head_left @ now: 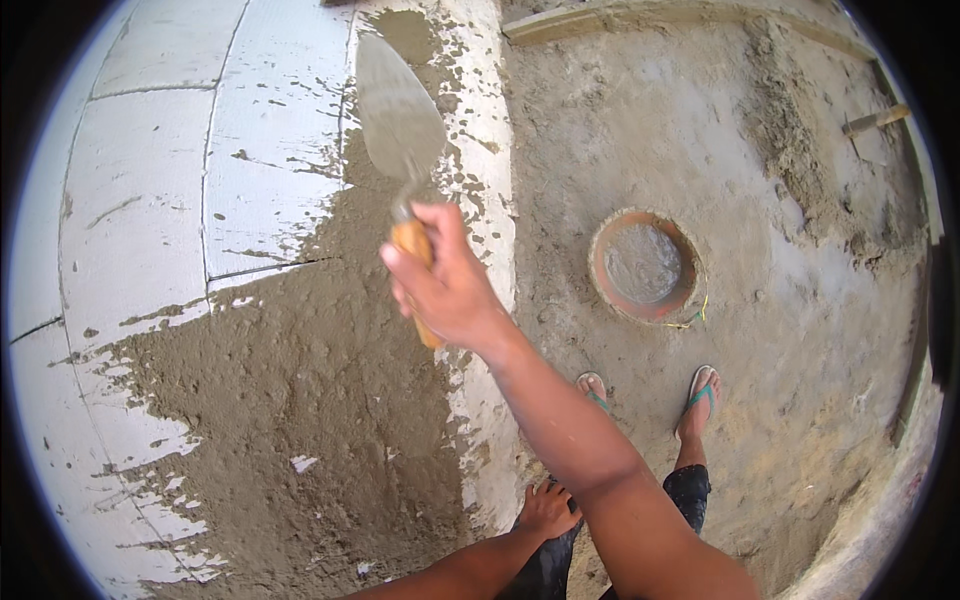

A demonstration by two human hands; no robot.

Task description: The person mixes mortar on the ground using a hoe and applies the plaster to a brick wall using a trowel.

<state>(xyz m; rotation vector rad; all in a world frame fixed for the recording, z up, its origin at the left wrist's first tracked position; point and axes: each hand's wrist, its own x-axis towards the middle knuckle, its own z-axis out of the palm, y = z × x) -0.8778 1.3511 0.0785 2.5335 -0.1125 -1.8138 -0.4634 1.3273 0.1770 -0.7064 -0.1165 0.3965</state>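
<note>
My right hand [448,285] is wrapped round the wooden handle of a pointed trowel [400,110]. The steel blade points away from me, in front of the white block wall [135,170] and its wet grey mortar. Lower down, my left hand [548,511] rests on my dark-trousered knee, fingers lying flat and holding nothing. Rough mortar [310,400] covers the near part of the wall, with ragged edges and a narrower streak running up behind the trowel. To the right of my right hand, a round reddish-brown tub [603,270] holds wet grey mix.
My feet, in flip-flops [702,392], stand on the sandy grey floor [760,470]. A pale, mortar-spotted strip [490,170] borders the wall. At the far right are a rough mound [785,140] and a wooden-handled tool [876,121]. A plank [600,17] lies along the far edge.
</note>
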